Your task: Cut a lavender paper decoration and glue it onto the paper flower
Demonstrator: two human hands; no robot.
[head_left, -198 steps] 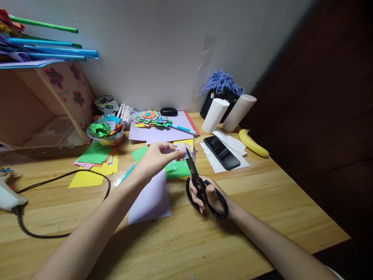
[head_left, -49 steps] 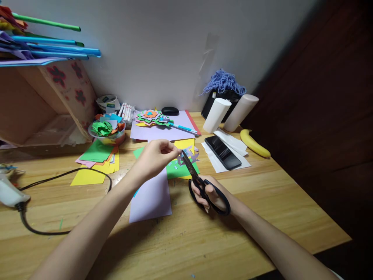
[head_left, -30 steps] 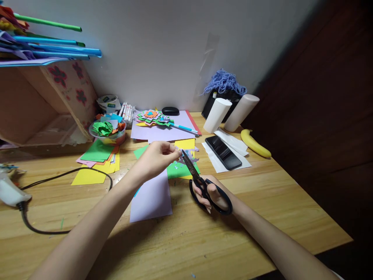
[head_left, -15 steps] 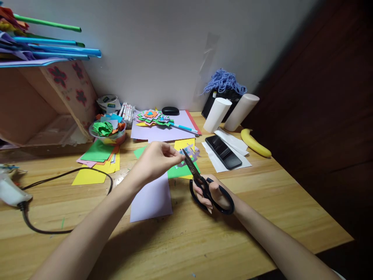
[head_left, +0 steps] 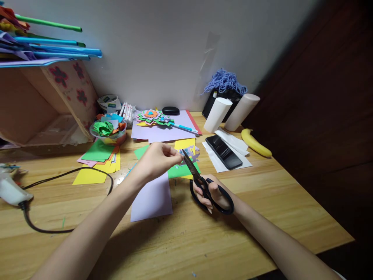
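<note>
Small paper piece [head_left: 180, 154] mostly hidden behind left hand [head_left: 155, 160] fingertips, its shape unclear, scissors [head_left: 204, 182] handles partly covered by right hand [head_left: 214, 194], glue gun [head_left: 10, 191] cut off at left edge, marker labels [head_left: 126, 111] too small to read

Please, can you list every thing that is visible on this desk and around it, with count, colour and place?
scissors: 1, black, right grip
paper cutout: 1, lilac, at the blades
lilac sheet: 1, desk centre
green sheet: 1, under cutout
phone: 1, black, on white paper
banana: 1, yellow, right
paper rolls: 2, white, back
scrap bowl: 1, clear, left
glue gun: 1, white, far left
left hand: pinching cutout
right hand: in scissor handles
</note>
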